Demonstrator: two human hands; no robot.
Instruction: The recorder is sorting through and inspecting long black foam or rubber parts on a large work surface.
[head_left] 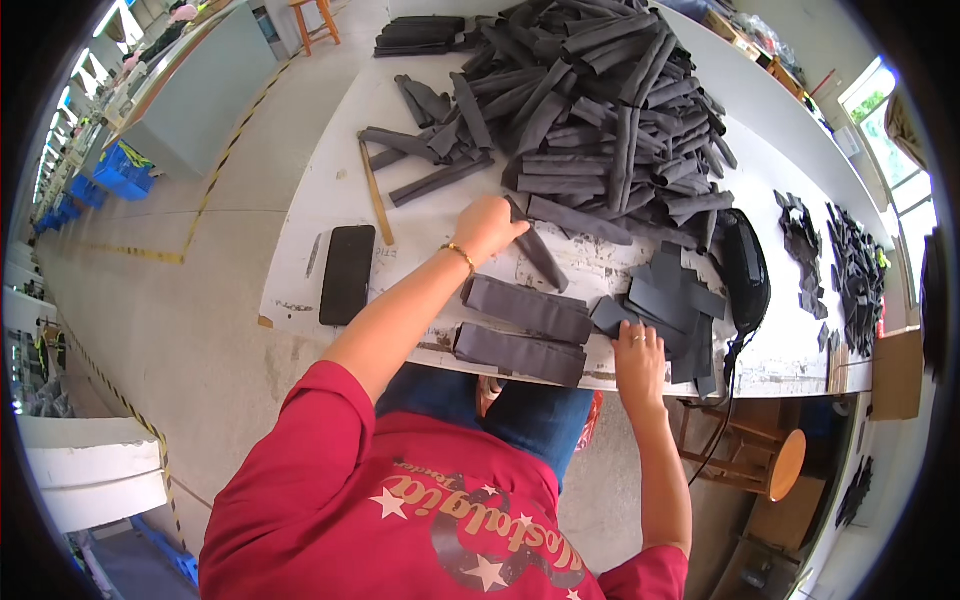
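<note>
My left hand [487,230] is closed on the upper end of a dark grey fabric strip [541,260], which slants down to the right over the white table [410,285]. Lower right, my right hand [640,358] pinches a small dark grey flat piece [607,316] at the near edge of a loose heap of similar flat pieces [668,300]. Between my hands and my body lie two flat, folded fabric stacks [525,308], one nearer the table edge than the other. Beyond my hands rises a large pile of dark grey fabric strips [590,130].
A black phone [347,275] and a wooden ruler [377,200] lie left of my left arm. A black pouch [742,270] with a hanging strap borders the flat pieces. Dark scraps [855,270] spread at far right. A wooden stool [785,465] stands below the table.
</note>
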